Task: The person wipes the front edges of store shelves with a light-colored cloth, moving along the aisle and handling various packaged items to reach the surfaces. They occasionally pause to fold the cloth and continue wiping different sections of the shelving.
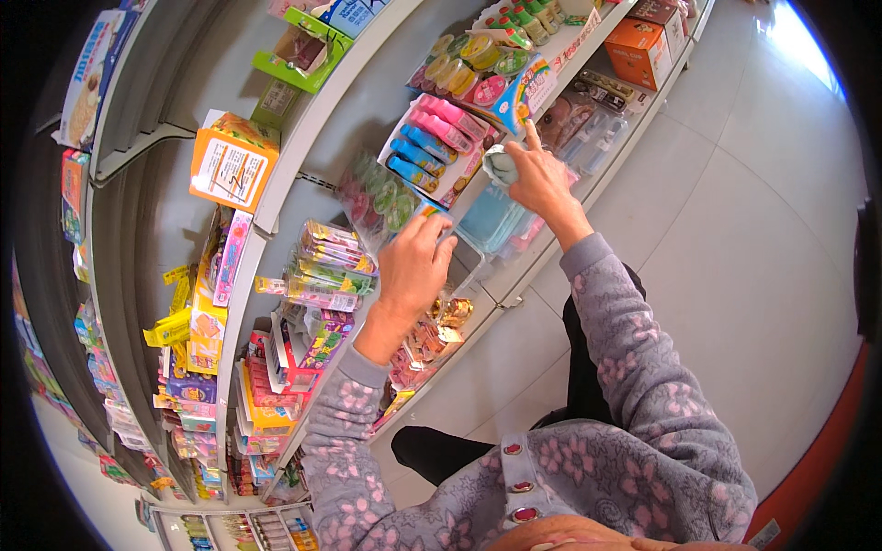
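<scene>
My right hand [544, 184] is closed around a crumpled grey-green cloth [501, 165], its index finger stretched toward the rainbow-coloured front of a jelly-cup display box [525, 96]. Beside it, an open display box [473, 176] holds rows of pink bottles [447, 124] and blue bottles [418, 151]. My left hand [413, 266] grips the near corner of this bottle box, fingers bent over its edge. Both boxes rest on a shelf. Below the cloth, a light-blue plastic container [489, 219] sits on the lower shelf.
A clear bag of green and red sweets [377, 197] lies left of the bottle box. Tubes of sweets [331, 266] stand nearer. An orange box [638, 50] is at the shelf's far end. Upper shelves [266, 197] jut out on the left; tiled floor [726, 230] lies right.
</scene>
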Demonstrator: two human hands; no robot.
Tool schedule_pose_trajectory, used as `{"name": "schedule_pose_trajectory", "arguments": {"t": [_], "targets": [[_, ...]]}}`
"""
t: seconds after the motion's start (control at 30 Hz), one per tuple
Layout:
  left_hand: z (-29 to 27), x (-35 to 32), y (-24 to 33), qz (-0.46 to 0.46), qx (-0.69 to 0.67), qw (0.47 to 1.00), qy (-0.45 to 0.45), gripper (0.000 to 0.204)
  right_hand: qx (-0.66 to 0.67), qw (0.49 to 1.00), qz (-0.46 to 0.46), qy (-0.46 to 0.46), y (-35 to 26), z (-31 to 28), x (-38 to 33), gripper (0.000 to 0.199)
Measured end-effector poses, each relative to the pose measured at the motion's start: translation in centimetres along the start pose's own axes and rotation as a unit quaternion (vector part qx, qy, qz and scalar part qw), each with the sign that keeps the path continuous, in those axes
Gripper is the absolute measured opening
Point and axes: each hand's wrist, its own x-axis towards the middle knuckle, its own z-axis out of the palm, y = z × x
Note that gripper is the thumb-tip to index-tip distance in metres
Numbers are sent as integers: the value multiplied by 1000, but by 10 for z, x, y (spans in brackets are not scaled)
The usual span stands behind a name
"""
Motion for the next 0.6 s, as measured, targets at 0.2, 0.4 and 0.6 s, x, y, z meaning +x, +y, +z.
{"name": "schedule_pose_trajectory", "arguments": {"t": [0.2,0.4,0.6], "targets": [[7,83,-4,103,93,990,23,29,-1,999,-30,27,10,3,4,47],[52,141,6,150,124,981,7,61,19,999,-19,22,12,3,8,46],[77,158,3,153,67,986,-6,65,24,1000,-13,-5,20,-4,14,52]]}}
